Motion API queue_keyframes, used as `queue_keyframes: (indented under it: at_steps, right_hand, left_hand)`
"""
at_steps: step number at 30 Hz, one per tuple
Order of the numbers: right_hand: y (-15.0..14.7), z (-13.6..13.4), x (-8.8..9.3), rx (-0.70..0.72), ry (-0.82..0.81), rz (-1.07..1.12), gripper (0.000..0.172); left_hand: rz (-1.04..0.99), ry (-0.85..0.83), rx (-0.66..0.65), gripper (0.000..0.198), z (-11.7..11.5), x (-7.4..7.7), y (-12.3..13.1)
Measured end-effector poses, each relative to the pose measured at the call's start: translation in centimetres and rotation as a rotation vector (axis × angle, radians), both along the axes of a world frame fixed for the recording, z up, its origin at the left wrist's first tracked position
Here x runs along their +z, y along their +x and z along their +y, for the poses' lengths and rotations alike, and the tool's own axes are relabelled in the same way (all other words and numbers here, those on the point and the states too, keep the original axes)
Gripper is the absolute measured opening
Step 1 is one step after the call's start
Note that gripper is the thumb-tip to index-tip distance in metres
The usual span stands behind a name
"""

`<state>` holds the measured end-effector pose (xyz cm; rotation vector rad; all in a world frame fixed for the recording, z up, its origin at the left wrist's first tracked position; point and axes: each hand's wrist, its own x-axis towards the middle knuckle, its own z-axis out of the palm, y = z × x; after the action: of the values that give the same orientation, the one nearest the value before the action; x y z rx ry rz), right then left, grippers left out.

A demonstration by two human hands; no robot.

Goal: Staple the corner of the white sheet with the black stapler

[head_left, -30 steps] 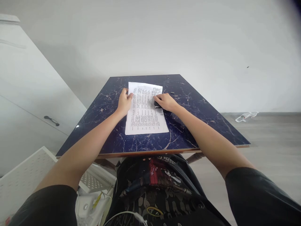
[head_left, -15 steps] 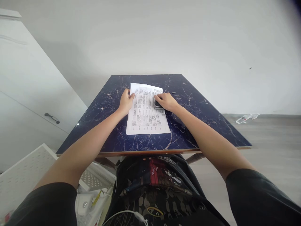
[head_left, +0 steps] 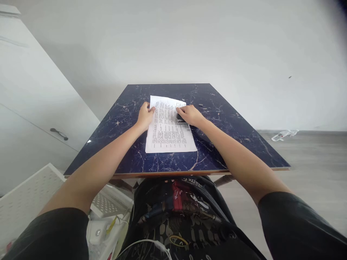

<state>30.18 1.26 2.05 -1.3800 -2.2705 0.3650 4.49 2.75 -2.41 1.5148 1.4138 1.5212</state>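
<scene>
Printed sheets of paper (head_left: 169,133) lie on a dark blue marbled table, their text running sideways to me. My left hand (head_left: 145,115) grips the left edge of the sheets, thumb on top and fingers underneath. My right hand (head_left: 191,115) is closed over a small black stapler (head_left: 181,119) at the right edge of the paper. The stapler's silvery lower edge shows below my fingers, but most of it is covered by the hand. Whether its jaws are pressed together I cannot tell.
A small dark piece (head_left: 200,105) lies on the table (head_left: 230,144) beyond my right hand. At the left stand a white cabinet (head_left: 35,90) and a white perforated bin (head_left: 29,191) with odds and ends. A clear plastic item (head_left: 284,135) is on the floor at right.
My right hand and the stapler have shifted very slightly left over the paper's edge. The left hand keeps its hold on the sheets. The whole view has moved a little.
</scene>
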Motion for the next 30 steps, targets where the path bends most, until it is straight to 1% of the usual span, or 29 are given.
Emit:
queue_keyframes:
  at_steps: [6, 12, 17, 23, 30]
  right_hand:
    - [-0.6, -0.2, 0.2, -0.061, -0.018, -0.136, 0.056]
    - [-1.0, -0.6, 0.4, -0.067, 0.005, -0.225, 0.056]
    - [-0.6, -0.4, 0.4, -0.048, -0.015, -0.160, 0.055]
    - [0.4, 0.2, 0.4, 0.012, -0.027, -0.059, 0.054]
    - [1.6, 0.5, 0.5, -0.014, -0.039, -0.047, 0.054]
  left_hand:
    - [0.008, -0.045, 0.018, 0.009, -0.4, 0.3, 0.2]
    - [0.013, -0.059, 0.024, 0.009, -0.6, 0.5, 0.3]
    - [-0.006, -0.058, 0.024, 0.009, -0.6, 0.5, 0.2]
    - [0.007, -0.048, 0.048, 0.008, 0.0, 0.5, -0.6]
    - [0.012, -0.042, 0.074, 0.008, 0.3, 0.7, -1.1]
